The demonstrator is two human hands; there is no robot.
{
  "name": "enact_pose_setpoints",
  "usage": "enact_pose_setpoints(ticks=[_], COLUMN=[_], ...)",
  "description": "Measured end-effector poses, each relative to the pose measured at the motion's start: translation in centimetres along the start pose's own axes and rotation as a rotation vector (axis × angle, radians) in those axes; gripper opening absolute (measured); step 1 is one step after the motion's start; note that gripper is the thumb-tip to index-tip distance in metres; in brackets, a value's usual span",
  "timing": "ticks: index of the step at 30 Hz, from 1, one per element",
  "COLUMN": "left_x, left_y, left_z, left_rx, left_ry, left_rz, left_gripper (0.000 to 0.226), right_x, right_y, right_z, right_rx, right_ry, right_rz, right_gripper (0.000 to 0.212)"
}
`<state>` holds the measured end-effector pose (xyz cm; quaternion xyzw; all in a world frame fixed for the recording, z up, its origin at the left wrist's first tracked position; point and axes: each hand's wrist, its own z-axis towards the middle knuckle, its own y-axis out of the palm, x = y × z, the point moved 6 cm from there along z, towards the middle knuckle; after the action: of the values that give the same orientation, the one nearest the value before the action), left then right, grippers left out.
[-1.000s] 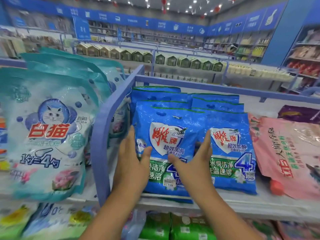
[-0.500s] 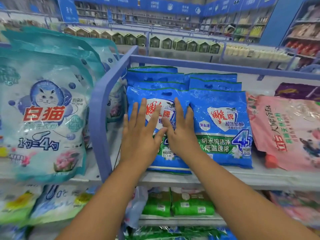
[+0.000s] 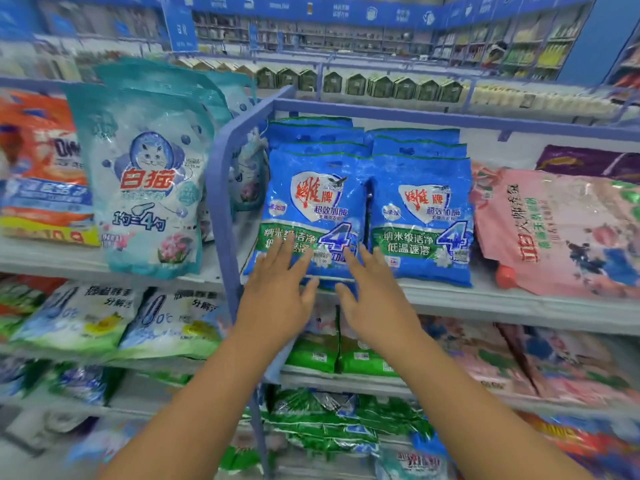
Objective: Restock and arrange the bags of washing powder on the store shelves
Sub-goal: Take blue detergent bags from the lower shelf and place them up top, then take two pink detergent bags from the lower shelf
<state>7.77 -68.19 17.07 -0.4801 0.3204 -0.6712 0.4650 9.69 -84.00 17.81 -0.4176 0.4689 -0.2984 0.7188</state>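
Note:
Two rows of blue washing powder bags stand on the upper shelf (image 3: 519, 299). The left front blue bag (image 3: 311, 202) and the right front blue bag (image 3: 419, 216) lean back side by side, with more blue bags stacked behind each. My left hand (image 3: 277, 292) has straight spread fingers, its tips over the lower edge of the left front bag. My right hand (image 3: 374, 292) is also spread flat, with its fingertips at the bottom right corner of that same bag. Neither hand holds anything.
A blue shelf divider (image 3: 221, 202) stands left of the blue bags. Teal cat-logo bags (image 3: 149, 188) and an orange bag (image 3: 38, 161) fill the left bay. Pink bags (image 3: 554, 230) lie to the right. Green bags (image 3: 339, 351) sit on lower shelves.
Both hands have slid down from the middle of the left front blue bag to its bottom edge and drawn back. The view has pulled away and shifted left.

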Motion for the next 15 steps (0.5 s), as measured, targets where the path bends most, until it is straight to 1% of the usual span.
enact_pose_setpoints(ticks=[3, 5, 7, 9, 12, 15], left_x=[0.8, 0.5, -0.4, -1.7, -4.5, -7.9], left_y=[0.1, 0.4, 0.7, 0.6, -0.1, -0.3], left_z=[-5.7, -9.0, -12.0, -14.7, -17.1, -18.2], left_rx=[-0.012, -0.042, -0.102, -0.142, -0.188, -0.237], left_ry=[-0.018, -0.06, -0.12, -0.201, -0.312, -0.375], left_rz=[0.012, 0.031, 0.06, 0.081, 0.106, 0.163], left_gripper=[0.061, 0.06, 0.054, 0.055, 0.058, 0.061], right_x=[-0.6, -0.8, -0.6, -0.6, -1.3, -1.9], right_y=[0.9, 2.3, 4.1, 6.0, 8.0, 9.7], right_z=[-4.2, -6.7, -9.0, -10.9, -12.5, -12.7], right_rx=[0.006, -0.045, -0.148, -0.242, -0.327, -0.371], right_ry=[-0.062, -0.064, -0.016, 0.023, 0.07, 0.11], right_rz=[0.007, 0.027, 0.047, 0.065, 0.133, 0.156], right_gripper=[0.063, 0.064, 0.064, 0.066, 0.067, 0.067])
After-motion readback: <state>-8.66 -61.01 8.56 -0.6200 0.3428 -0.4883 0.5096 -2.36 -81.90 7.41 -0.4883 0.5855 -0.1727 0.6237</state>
